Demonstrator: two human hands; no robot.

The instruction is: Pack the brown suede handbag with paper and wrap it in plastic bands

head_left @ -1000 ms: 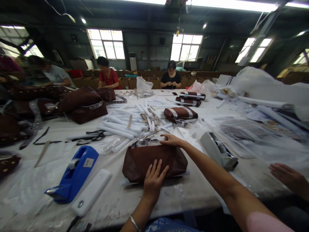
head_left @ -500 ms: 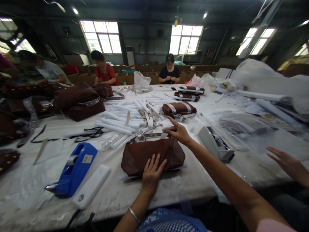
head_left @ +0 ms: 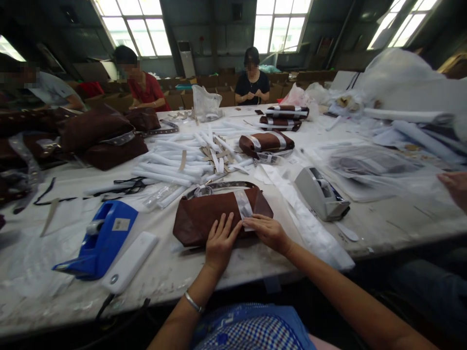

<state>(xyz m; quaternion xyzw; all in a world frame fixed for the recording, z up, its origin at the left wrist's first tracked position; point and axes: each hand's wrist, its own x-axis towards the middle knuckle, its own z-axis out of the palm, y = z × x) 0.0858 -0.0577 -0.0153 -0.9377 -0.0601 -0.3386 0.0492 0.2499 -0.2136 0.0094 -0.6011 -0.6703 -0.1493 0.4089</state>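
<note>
A brown leather-look bag (head_left: 200, 218) lies on its side on the table in front of me, its studded strap (head_left: 233, 184) looped behind it. My left hand (head_left: 220, 247) rests on the bag's near side with the fingers spread. A pale, shiny strip (head_left: 242, 203) runs over the right part of the bag, from the top down the front. At its lower end my right hand (head_left: 269, 234) has its fingers pressed together on the strip, close to my left fingertips. The underside of the bag is hidden.
A grey tape dispenser (head_left: 321, 194) stands right, a blue one (head_left: 105, 238) left beside a white oblong device (head_left: 130, 262). White rolled tubes (head_left: 171, 167) are heaped behind the bag. Strip-wrapped bags (head_left: 268, 142) lie farther back. A co-worker's hand (head_left: 454, 187) shows at right.
My right hand has come from above the bag's far edge down to its front. The pale strip now lies across the bag. My left hand stays on it; the view has tilted down.
</note>
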